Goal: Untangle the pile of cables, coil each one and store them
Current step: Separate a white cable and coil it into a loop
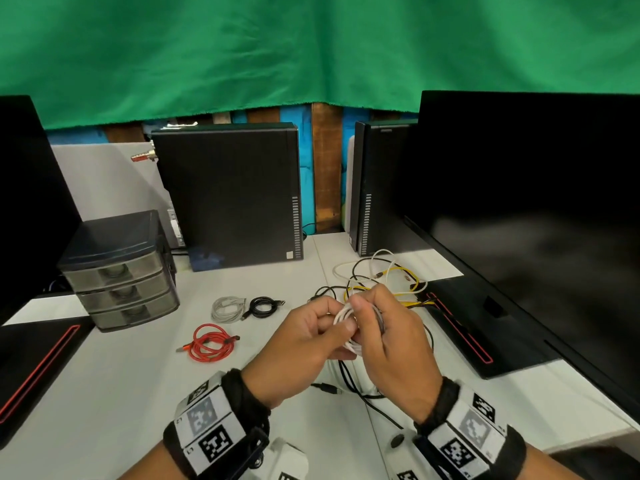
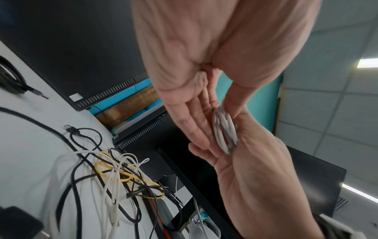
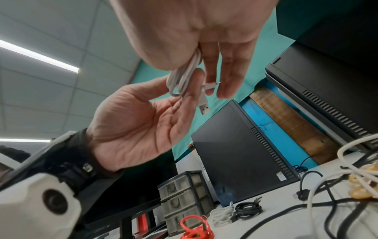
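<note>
A small white cable coil [image 1: 349, 327] is held between both hands above the table [image 1: 138, 393], just in front of the tangled cable pile [image 1: 381, 282]; the left hand [image 1: 304, 344] grasps the coil with its thumb on one side and its fingers on the other, and in the left wrist view the bundled loops [image 2: 225, 131] sit edge-on between the thumb and the nearly straight fingers [image 2: 190, 122]; the right hand [image 1: 391, 337] also grasps the coil, its thumb pressed on the top of the loops and its fingers curved round the far side; in the right wrist view the coil [image 3: 184, 77] hangs below that hand, with its white USB plug [image 3: 203, 105] pointing down past the left fingers, and a second small white plug [image 3: 210, 84] pinched at the right fingertips [image 3: 225, 92]; the pile, a knot of white, black and yellow leads, lies on the table behind the coil, close to the foot of the monitor [image 1: 536, 220] on the right; left of the pile three finished coils lie apart on the table: a grey one [image 1: 228, 308], a black one [image 1: 265, 306] just beside it, and a red one [image 1: 211, 342] nearer the person; further left of the pile stands a small drawer unit [image 1: 121, 271] with three closed drawers; behind the pile stand two black computer towers [image 1: 228, 195].
</note>
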`<state>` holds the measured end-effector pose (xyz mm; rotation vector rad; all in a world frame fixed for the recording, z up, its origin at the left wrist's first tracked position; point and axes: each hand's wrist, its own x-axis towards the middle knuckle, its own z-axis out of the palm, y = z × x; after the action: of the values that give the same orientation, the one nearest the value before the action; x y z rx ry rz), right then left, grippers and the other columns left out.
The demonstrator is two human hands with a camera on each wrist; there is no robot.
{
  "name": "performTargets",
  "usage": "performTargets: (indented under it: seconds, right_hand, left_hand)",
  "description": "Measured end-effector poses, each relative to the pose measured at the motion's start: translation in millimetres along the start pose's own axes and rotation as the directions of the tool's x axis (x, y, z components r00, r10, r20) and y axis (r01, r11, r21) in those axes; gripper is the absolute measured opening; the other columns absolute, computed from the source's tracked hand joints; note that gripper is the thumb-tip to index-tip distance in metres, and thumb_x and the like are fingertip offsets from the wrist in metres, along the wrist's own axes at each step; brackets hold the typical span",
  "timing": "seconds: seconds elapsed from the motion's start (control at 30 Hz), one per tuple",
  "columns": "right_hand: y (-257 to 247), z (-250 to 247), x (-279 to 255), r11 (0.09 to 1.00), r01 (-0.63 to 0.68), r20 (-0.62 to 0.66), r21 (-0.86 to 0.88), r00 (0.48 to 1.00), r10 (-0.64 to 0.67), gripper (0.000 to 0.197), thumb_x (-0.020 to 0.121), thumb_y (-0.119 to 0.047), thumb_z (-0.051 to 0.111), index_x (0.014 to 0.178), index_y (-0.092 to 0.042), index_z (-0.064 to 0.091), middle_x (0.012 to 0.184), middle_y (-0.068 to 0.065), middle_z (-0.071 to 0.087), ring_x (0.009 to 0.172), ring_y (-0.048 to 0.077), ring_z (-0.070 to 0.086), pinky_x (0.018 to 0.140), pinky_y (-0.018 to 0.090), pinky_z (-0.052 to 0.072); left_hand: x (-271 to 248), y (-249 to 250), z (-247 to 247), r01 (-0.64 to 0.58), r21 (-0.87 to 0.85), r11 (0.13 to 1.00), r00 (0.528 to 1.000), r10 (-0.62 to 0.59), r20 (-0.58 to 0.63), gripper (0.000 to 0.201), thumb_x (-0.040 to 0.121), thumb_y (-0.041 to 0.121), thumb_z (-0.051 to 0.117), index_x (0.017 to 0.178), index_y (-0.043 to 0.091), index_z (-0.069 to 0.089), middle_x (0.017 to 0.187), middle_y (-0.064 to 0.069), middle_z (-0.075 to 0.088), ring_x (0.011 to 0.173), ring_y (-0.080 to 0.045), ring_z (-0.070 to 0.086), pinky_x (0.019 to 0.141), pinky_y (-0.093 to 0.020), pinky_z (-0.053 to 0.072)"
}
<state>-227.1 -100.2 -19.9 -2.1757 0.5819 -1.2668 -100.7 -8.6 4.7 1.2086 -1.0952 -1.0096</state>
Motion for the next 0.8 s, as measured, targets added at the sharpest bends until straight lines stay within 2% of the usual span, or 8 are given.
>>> performTargets:
  seconds: [0.07, 0.17, 0.3, 0.4, 0.5, 0.57, 0.63, 0.8]
  right_hand:
    - [0, 1, 0, 1.000, -0.005, 0.005, 0.005, 1.000, 0.005, 0.036, 0.103, -0.044, 0.040, 0.083, -0.017, 0.053, 0.067, -0.009, 0.053, 0.062, 0.016, 0.051, 0.056, 0.036, 0.044]
    - [1, 1, 1, 1.000, -0.003, -0.014, 0.017, 1.000, 0.004, 0.037, 0.103, -0.044, 0.041, 0.081, -0.015, 0.051, 0.067, -0.003, 0.052, 0.062, 0.018, 0.050, 0.056, 0.039, 0.044]
    - [1, 2, 0, 1.000, 0.007, -0.029, 0.019, 1.000, -0.007, 0.036, 0.102, -0.044, 0.043, 0.081, -0.016, 0.052, 0.066, -0.006, 0.055, 0.061, 0.018, 0.052, 0.055, 0.034, 0.044]
    - [1, 2, -1, 1.000, 0.005, -0.047, 0.020, 0.999, -0.004, 0.035, 0.102, -0.043, 0.043, 0.081, -0.015, 0.050, 0.062, -0.003, 0.055, 0.055, 0.020, 0.051, 0.050, 0.038, 0.043]
    - [0, 2, -1, 0.999, 0.030, -0.015, 0.033, 0.999, -0.029, 0.034, 0.102, -0.042, 0.042, 0.081, -0.016, 0.049, 0.060, -0.002, 0.053, 0.051, 0.019, 0.048, 0.047, 0.036, 0.040]
    - [-1, 1, 0, 0.998, 0.030, 0.020, 0.060, 0.999, -0.032, 0.034, 0.102, -0.041, 0.042, 0.081, -0.016, 0.049, 0.060, 0.000, 0.052, 0.051, 0.020, 0.048, 0.047, 0.037, 0.040]
    - [-1, 0, 0, 0.995, 0.012, 0.041, 0.095, 0.999, -0.016, 0.035, 0.102, -0.042, 0.042, 0.080, -0.016, 0.049, 0.060, 0.001, 0.053, 0.052, 0.019, 0.048, 0.049, 0.038, 0.041]
    - [-3, -1, 0, 0.983, -0.027, 0.112, 0.180, 0.994, 0.007, 0.034, 0.100, -0.046, 0.044, 0.079, -0.021, 0.051, 0.061, 0.000, 0.053, 0.052, 0.011, 0.049, 0.050, 0.035, 0.045]
  left_hand:
    - [0, -2, 1, -0.024, 0.013, 1.000, 1.000, 0.024, -0.015, 0.017, 0.097, 0.011, 0.061, 0.111, 0.000, 0.059, 0.105, -0.021, 0.072, 0.094, -0.024, 0.071, 0.093, -0.046, 0.057]
    - [1, -6, 5, -0.027, -0.039, 0.999, 0.993, 0.022, -0.118, 0.020, 0.095, 0.006, 0.063, 0.115, 0.004, 0.059, 0.101, -0.017, 0.075, 0.092, -0.026, 0.073, 0.088, -0.040, 0.058]
    - [0, -3, 5, -0.013, -0.075, 0.997, 0.985, 0.000, -0.170, 0.014, 0.093, 0.008, 0.065, 0.105, 0.005, 0.071, 0.095, -0.014, 0.077, 0.089, -0.021, 0.074, 0.079, -0.027, 0.057]
    - [0, -4, 4, -0.059, 0.078, 0.995, 0.960, 0.078, -0.268, 0.002, 0.089, 0.016, 0.073, 0.089, 0.016, 0.076, 0.089, -0.005, 0.077, 0.087, -0.017, 0.073, 0.078, -0.029, 0.058]
    - [0, -8, 3, -0.130, 0.361, 0.923, 0.907, 0.258, -0.333, 0.006, 0.086, 0.029, 0.076, 0.086, 0.027, 0.070, 0.102, 0.013, 0.069, 0.098, -0.004, 0.067, 0.081, -0.019, 0.055]
    - [-1, -6, 4, -0.184, 0.414, 0.892, 0.915, 0.309, -0.260, 0.009, 0.090, 0.028, 0.071, 0.099, 0.028, 0.070, 0.107, 0.017, 0.069, 0.104, -0.003, 0.066, 0.087, -0.017, 0.052]
    - [-2, -4, 4, -0.195, 0.371, 0.908, 0.945, 0.276, -0.177, 0.016, 0.094, 0.024, 0.067, 0.110, 0.027, 0.069, 0.106, 0.014, 0.073, 0.099, -0.006, 0.069, 0.087, -0.020, 0.053]
    - [1, -3, -6, -0.185, 0.452, 0.873, 0.961, 0.257, -0.105, 0.023, 0.085, 0.023, 0.067, 0.106, 0.031, 0.069, 0.110, 0.017, 0.070, 0.112, -0.004, 0.063, 0.098, -0.027, 0.049]
